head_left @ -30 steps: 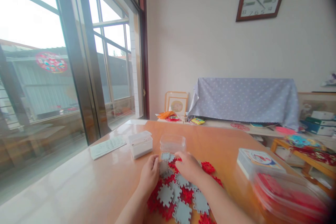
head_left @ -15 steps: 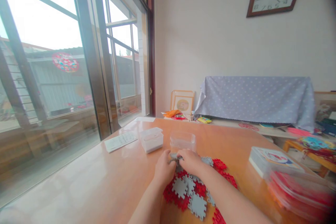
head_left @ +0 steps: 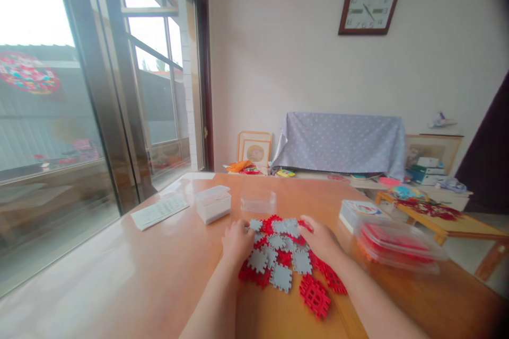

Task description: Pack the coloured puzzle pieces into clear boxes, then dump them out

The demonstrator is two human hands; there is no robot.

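A pile of grey and red plastic interlocking tiles with notched edges lies on the table in front of me. My left hand point(head_left: 237, 241) is at the pile's left edge, fingers curled, with a bit of grey between the fingertips; a grey tile point(head_left: 255, 224) lies just beside them. On the other side, my right hand point(head_left: 320, 241) has thumb and fingers apart, at a red tile point(head_left: 305, 224) on the pile's edge. Closer to me lie a grey tile point(head_left: 281, 277) and a red tile with a window-like cut-out point(head_left: 315, 296).
Beyond the pile stand a white lidded box point(head_left: 213, 206) and a clear container point(head_left: 258, 202). A printed sheet point(head_left: 159, 212) lies left. To the right are a box with a picture lid point(head_left: 363, 211) and a clear container of red pieces point(head_left: 397, 243). The window borders the table's left.
My hands, together over a grey piece before, have moved apart to opposite sides of the pile. More tiles between them show now. The view has turned right.
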